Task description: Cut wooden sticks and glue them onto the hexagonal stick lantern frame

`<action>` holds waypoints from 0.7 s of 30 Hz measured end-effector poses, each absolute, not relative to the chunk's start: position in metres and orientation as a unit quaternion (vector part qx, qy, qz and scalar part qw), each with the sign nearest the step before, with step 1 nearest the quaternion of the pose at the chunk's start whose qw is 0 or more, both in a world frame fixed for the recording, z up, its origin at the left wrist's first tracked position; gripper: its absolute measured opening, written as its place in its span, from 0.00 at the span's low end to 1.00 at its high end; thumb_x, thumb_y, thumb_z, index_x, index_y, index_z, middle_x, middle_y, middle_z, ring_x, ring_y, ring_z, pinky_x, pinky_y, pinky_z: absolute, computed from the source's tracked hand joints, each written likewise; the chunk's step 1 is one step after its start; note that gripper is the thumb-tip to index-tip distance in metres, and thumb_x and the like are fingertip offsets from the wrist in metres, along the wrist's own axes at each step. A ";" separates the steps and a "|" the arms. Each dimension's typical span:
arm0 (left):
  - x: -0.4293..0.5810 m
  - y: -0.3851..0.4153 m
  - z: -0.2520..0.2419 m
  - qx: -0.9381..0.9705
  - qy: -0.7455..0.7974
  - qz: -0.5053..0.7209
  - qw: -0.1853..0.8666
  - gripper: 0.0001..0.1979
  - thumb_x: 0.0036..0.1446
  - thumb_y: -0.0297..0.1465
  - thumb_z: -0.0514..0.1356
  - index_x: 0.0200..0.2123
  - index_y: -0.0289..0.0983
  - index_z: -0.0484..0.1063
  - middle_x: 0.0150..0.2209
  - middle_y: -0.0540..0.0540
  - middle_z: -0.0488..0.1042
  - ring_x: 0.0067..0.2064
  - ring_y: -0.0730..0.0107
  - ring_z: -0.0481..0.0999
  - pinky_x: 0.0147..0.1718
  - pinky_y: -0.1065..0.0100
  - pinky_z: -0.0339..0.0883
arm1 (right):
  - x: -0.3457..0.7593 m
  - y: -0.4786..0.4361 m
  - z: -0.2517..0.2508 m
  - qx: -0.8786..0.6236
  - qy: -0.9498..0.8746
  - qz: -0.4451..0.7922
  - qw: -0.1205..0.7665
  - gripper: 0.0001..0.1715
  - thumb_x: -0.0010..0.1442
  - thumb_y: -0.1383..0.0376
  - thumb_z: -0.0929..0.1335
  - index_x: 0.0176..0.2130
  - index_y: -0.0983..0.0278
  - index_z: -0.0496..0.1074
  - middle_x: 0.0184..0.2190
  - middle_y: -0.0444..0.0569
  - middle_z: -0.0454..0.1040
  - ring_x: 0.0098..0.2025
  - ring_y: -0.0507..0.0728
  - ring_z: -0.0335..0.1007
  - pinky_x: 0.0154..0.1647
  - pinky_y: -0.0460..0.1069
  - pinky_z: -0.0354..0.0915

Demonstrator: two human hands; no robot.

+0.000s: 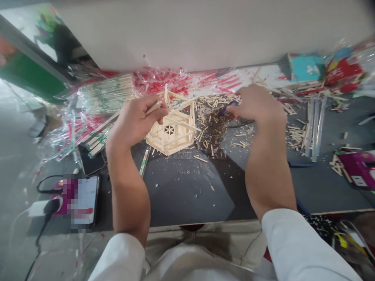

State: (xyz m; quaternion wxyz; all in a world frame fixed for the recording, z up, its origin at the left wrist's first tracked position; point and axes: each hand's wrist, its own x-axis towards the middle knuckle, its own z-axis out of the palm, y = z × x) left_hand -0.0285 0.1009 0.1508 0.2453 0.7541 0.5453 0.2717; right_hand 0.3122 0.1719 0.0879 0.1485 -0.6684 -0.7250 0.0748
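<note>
A: Taking the stick frame point(178, 136) as your clock's centre, what is nearest you?
B: A lit phone point(84, 201) at eight o'clock, on the dark desk point(187, 199).
A: And the frame?
B: On the desk before you, six-sided. At ten o'clock, just beside it, your left hand point(140, 117) pinches a short stick point(154, 107).
A: Your right hand point(258, 103)?
B: Well apart from your left, between two and three, fingers bent down by a blue thing point(230, 107). Blur hides whether you grip it.
A: Farther off?
B: Bagged sticks point(108, 91) at ten, and a turquoise box point(306, 67) past your right hand.
</note>
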 end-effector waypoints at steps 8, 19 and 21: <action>-0.024 0.094 0.153 0.752 0.483 0.363 0.263 0.07 0.68 0.41 0.62 0.39 0.47 0.77 0.29 0.50 0.77 0.33 0.63 0.78 0.36 0.59 0.70 | 0.203 0.108 0.136 -0.379 -0.702 0.353 0.489 0.09 0.63 0.53 0.80 0.42 0.51 0.82 0.34 0.43 0.81 0.30 0.56 0.73 0.32 0.55 0.74; -0.022 0.100 0.150 0.756 0.513 0.351 0.207 0.15 0.75 0.45 0.59 0.42 0.43 0.80 0.30 0.51 0.80 0.37 0.64 0.78 0.42 0.58 0.71 | 0.179 0.116 0.122 -0.363 -0.636 0.360 0.578 0.21 0.65 0.40 0.76 0.40 0.50 0.74 0.41 0.47 0.82 0.49 0.64 0.81 0.52 0.61 0.79; -0.023 0.102 0.149 0.745 0.529 0.355 0.197 0.14 0.74 0.43 0.59 0.42 0.43 0.80 0.29 0.51 0.78 0.35 0.64 0.76 0.42 0.58 0.69 | 0.194 0.121 0.129 -0.379 -0.643 0.298 0.595 0.18 0.67 0.42 0.75 0.43 0.49 0.74 0.45 0.48 0.82 0.53 0.65 0.81 0.56 0.63 0.78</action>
